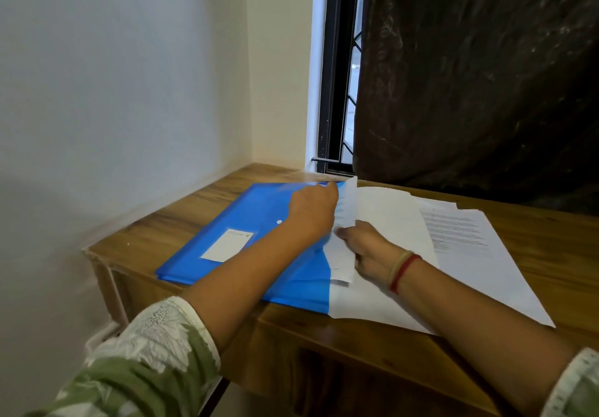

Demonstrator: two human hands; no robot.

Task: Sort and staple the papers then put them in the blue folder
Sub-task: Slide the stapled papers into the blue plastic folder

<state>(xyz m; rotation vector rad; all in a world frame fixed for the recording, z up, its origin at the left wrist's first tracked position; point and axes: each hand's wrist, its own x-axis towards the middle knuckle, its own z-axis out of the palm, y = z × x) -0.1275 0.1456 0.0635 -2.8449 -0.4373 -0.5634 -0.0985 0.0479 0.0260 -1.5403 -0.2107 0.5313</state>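
Note:
A blue plastic folder [233,222] with a white label lies flat on the left half of the wooden table [181,209]. White printed papers [460,254] are spread to its right, overlapping its right edge. My left hand [312,210] reaches across the folder and holds the top edge of a sheet [345,222] that stands lifted and curled between folder and papers. My right hand [366,248], with red and cream bands at the wrist, pinches the same sheet lower down with the thumb on its face. No stapler is in view.
The table stands in a corner, with a white wall on the left and behind. A dark window frame [334,92] and a dark brown curtain [479,76] rise behind the papers. The table's front edge [356,335] runs just below the sheets.

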